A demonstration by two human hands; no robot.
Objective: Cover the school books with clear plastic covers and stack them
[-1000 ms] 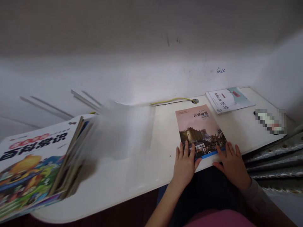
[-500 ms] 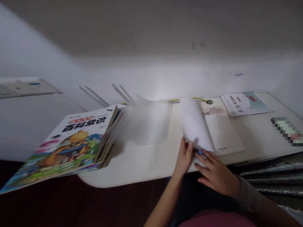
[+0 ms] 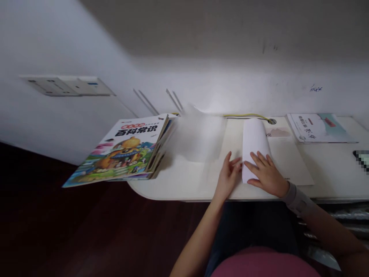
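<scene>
Item in hand: open book (image 3: 288, 165), flat on the table (image 3: 178, 188), directly under and just beyond the right hand (image 3: 266, 175). Its turned leaf (image 3: 253, 140) bowed up in a white curl, running from the fingertips away toward the wall; not lying flat. Probably pinned at the near end to stop it springing back (judgement only). Bare inner page exposed to the right of the right hand; faint print at its far corner, unreadable.

Right hand: palm down on the near end of the leaf, fingers spread, pointing forward and left, nothing gripped. At the wrist, grey cuff (image 3: 296, 197); forearm in from lower right.

Left hand (image 3: 229, 175): just beside the right, fingers loosely extended, tips at the leaf's left edge; contact not certain. Forearm bare, up from below centre.

Both hands open, closed round nothing, close together, almost meeting at the fingertips.

Left of the left hand: blurred pale sheet (image 3: 198, 138), identity unclear. Further left: stack of picture books (image 3: 129, 150), overhanging the table end, cartoon cover on top. Beyond both hands: yellow cable (image 3: 245, 115) along the wall. Far right of the right hand: thin booklet (image 3: 318, 127), well apart from the open book.
</scene>
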